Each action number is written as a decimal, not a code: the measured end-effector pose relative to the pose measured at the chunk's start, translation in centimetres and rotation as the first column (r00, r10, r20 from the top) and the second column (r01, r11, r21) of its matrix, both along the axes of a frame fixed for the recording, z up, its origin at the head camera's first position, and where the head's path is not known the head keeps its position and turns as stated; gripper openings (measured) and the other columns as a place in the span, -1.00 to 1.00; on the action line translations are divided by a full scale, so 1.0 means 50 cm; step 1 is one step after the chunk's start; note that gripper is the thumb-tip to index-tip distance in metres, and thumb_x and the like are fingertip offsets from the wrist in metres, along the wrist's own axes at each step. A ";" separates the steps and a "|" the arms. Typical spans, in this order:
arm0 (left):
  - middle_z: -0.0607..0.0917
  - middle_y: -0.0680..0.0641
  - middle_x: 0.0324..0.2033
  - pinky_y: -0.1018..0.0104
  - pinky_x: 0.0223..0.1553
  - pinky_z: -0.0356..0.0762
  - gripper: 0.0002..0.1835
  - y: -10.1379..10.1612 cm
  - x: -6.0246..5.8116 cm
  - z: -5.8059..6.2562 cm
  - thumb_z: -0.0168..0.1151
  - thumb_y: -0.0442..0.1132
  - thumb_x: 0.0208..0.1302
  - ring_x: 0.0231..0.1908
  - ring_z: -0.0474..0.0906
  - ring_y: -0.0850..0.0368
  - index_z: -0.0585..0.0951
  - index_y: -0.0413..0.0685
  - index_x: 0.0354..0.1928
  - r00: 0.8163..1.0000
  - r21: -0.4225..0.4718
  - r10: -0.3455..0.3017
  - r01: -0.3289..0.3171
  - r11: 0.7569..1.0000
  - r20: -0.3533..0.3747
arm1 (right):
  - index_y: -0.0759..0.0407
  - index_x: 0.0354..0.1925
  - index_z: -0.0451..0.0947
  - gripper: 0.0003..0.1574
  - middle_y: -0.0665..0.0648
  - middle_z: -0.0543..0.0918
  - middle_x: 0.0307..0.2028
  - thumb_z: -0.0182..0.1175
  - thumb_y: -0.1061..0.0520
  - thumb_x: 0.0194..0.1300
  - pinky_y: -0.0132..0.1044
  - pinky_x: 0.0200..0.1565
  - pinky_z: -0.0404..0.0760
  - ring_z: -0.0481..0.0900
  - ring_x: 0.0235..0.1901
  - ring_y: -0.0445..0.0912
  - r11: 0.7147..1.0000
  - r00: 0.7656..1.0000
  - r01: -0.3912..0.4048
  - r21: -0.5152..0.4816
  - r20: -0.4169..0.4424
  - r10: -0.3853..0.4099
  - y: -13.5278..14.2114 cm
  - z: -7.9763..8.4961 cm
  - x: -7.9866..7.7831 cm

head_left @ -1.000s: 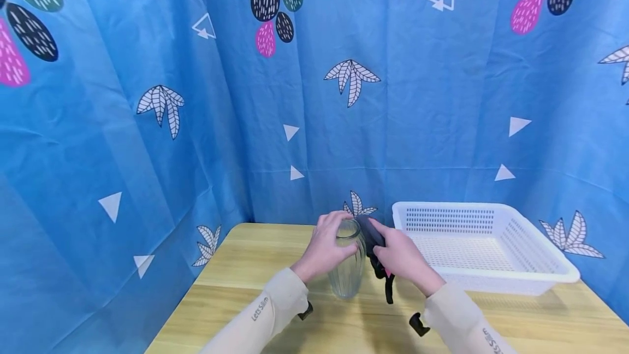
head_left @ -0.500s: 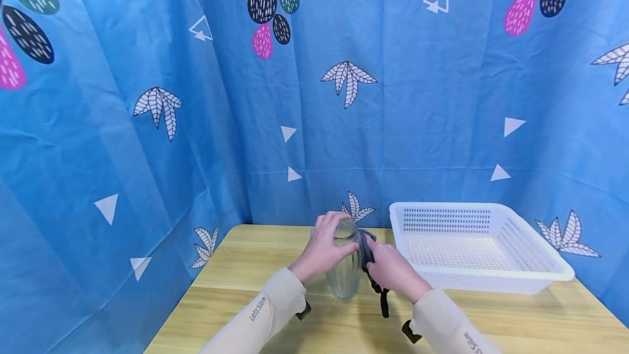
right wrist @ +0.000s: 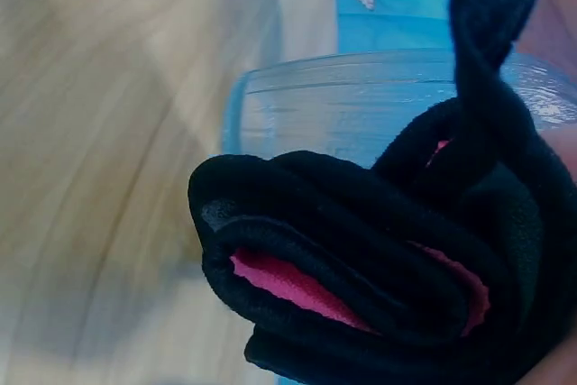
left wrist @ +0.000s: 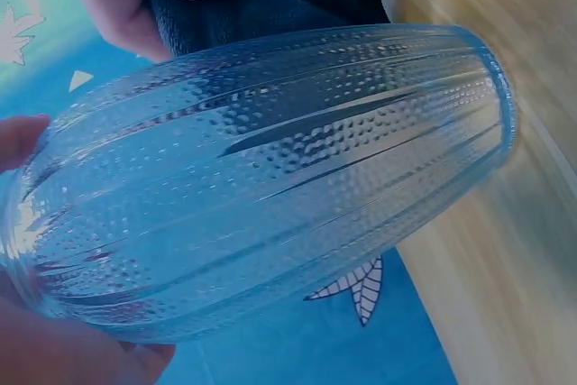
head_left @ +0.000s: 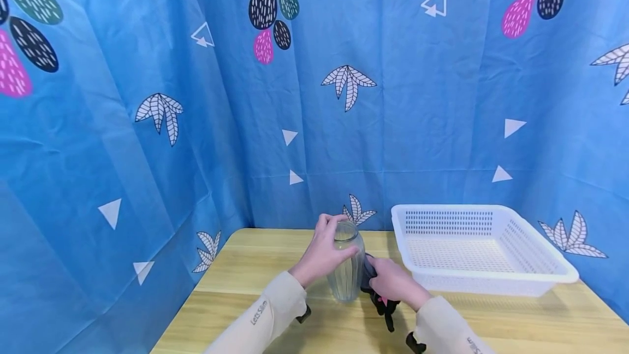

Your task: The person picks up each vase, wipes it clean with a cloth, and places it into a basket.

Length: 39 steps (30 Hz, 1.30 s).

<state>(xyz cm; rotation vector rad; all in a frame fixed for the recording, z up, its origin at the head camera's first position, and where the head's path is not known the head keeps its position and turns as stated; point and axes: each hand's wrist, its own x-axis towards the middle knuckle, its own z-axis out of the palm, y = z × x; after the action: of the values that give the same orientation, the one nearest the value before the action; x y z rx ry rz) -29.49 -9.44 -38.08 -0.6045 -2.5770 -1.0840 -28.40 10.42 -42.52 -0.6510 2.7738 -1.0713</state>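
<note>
A clear ribbed glass vase (head_left: pixel 345 277) stands upright on the wooden table. My left hand (head_left: pixel 324 253) grips it near the neck, thumb on the near side and fingers round the far side. In the left wrist view the vase (left wrist: pixel 288 178) shows a dimpled surface between lengthwise ribs. My right hand (head_left: pixel 395 282) holds a folded dark cloth (head_left: pixel 368 273) against the vase's right side. Seen from the right wrist, the cloth (right wrist: pixel 343 250) has thick black edges, a pink inner face and a loop hanging from it.
A white perforated plastic basket (head_left: pixel 484 276) sits at the right on the table (head_left: pixel 236 266). Behind and to the left hangs a blue patterned curtain (head_left: pixel 314 97).
My right hand has slid the cloth down the vase's right side, from near the rim to about mid-body. The left hand keeps its grip and the vase stays in place.
</note>
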 end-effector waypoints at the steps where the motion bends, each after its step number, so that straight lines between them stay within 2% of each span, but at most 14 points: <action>1: 0.32 0.01 0.19 0.02 0.17 0.45 -0.24 0.000 0.001 0.001 0.40 0.10 0.23 0.23 0.31 -0.02 0.31 0.26 0.43 1.000 -0.009 0.005 -0.006 1.000 -0.002 | 0.24 0.39 0.36 -0.24 0.09 0.57 -0.56 0.08 0.38 0.20 -0.19 -0.66 0.51 0.53 -0.75 -0.09 1.000 1.000 -0.002 -0.016 -0.005 0.002 0.002 0.005 0.002; 4: 0.38 0.01 0.24 -0.01 0.20 0.43 -0.24 0.000 0.002 0.004 0.40 0.13 0.23 0.25 0.30 0.01 0.32 0.23 0.43 0.999 -0.048 0.013 -0.015 0.999 -0.036 | 0.20 0.33 0.43 -0.29 0.09 0.57 -0.60 0.10 0.39 0.17 -0.19 -0.69 0.51 0.52 -0.77 -0.09 0.999 0.999 0.012 -0.047 -0.046 -0.014 0.006 0.028 0.010; 8: 0.41 0.03 0.34 -0.07 0.29 0.36 -0.27 -0.001 0.003 0.009 0.39 0.08 0.24 0.33 0.26 0.00 0.35 0.19 0.42 0.998 -0.083 0.014 -0.020 0.996 -0.066 | 0.12 0.31 0.45 -0.29 0.06 0.56 -0.63 0.13 0.37 0.16 -0.21 -0.69 0.49 0.50 -0.78 -0.11 0.996 0.992 0.071 -0.058 -0.100 -0.077 0.006 0.065 0.019; 14: 0.39 0.02 0.37 -0.10 0.33 0.32 -0.29 -0.001 0.007 0.018 0.38 -0.08 0.21 0.38 0.25 -0.04 0.37 0.12 0.41 0.999 -0.078 -0.012 0.008 0.997 -0.052 | 0.10 0.52 0.21 -0.09 0.07 0.55 -0.64 0.14 0.33 0.21 -0.20 -0.69 0.48 0.47 -0.84 -0.11 0.984 0.976 0.152 -0.087 -0.143 -0.164 0.001 0.114 0.027; 18: 0.39 0.04 0.36 -0.09 0.30 0.34 -0.27 0.002 0.005 0.019 0.35 -0.12 0.14 0.34 0.27 -0.02 0.38 0.09 0.39 0.998 -0.072 -0.029 0.025 0.997 -0.051 | 0.07 0.55 0.16 -0.05 0.09 0.55 -0.65 0.14 0.33 0.22 -0.21 -0.69 0.50 0.46 -0.85 -0.12 0.981 0.967 0.168 -0.095 -0.177 -0.182 -0.005 0.125 0.025; 23: 0.40 0.02 0.35 -0.10 0.31 0.33 -0.30 0.004 0.004 0.011 0.35 0.05 0.25 0.36 0.26 -0.03 0.39 0.08 0.39 0.998 -0.060 -0.024 0.020 0.998 -0.065 | 0.16 0.56 0.10 -0.04 0.09 0.56 -0.54 0.18 0.32 0.26 -0.24 -0.64 0.49 0.47 -0.82 -0.11 0.988 0.972 0.152 -0.019 -0.179 -0.153 -0.013 0.102 0.014; 25: 0.40 0.02 0.35 -0.11 0.32 0.33 -0.30 0.005 0.005 0.010 0.33 0.14 0.28 0.38 0.25 -0.03 0.38 0.09 0.38 0.998 -0.057 -0.016 0.012 0.998 -0.068 | 0.18 0.55 0.11 -0.07 0.10 0.56 -0.56 0.17 0.33 0.27 -0.23 -0.65 0.49 0.48 -0.82 -0.10 0.991 0.978 0.134 -0.002 -0.161 -0.133 -0.015 0.088 0.010; 32: 0.37 0.07 0.38 -0.10 0.34 0.33 -0.34 0.003 0.008 0.008 0.28 0.16 0.33 0.39 0.24 0.02 0.36 0.17 0.39 0.999 -0.031 0.004 -0.005 1.000 -0.038 | 0.28 0.30 0.40 -0.38 0.06 0.52 -0.67 0.14 0.36 0.25 -0.22 -0.66 0.47 0.48 -0.79 -0.10 0.997 0.996 0.041 0.065 -0.087 -0.035 -0.015 0.022 -0.002; 36: 0.30 0.04 0.38 -0.06 0.35 0.34 -0.33 0.004 0.007 0.006 0.27 0.14 0.33 0.39 0.25 0.03 0.33 0.21 0.41 1.000 -0.006 -0.007 0.007 1.000 -0.013 | 0.37 0.38 0.34 -0.28 0.07 0.53 -0.63 0.10 0.38 0.22 -0.23 -0.64 0.45 0.46 -0.77 -0.12 0.994 1.000 -0.011 0.105 -0.020 0.013 -0.010 -0.009 -0.006; 39: 0.29 -0.01 0.32 -0.05 0.31 0.38 -0.32 0.004 0.008 0.004 0.27 0.14 0.33 0.34 0.32 0.01 0.32 0.21 0.43 1.000 0.010 -0.010 0.010 1.000 0.008 | 0.37 0.45 0.26 -0.18 0.09 0.54 -0.60 0.09 0.38 0.20 -0.22 -0.65 0.46 0.46 -0.78 -0.13 0.997 1.000 -0.016 0.079 0.004 0.016 -0.008 -0.017 -0.010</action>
<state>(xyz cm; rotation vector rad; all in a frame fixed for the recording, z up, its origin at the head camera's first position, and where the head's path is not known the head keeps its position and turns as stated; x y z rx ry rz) -29.10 -9.25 -37.86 -0.6127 -2.5758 -1.1043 -28.89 10.02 -43.39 -0.6602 2.7869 -0.9532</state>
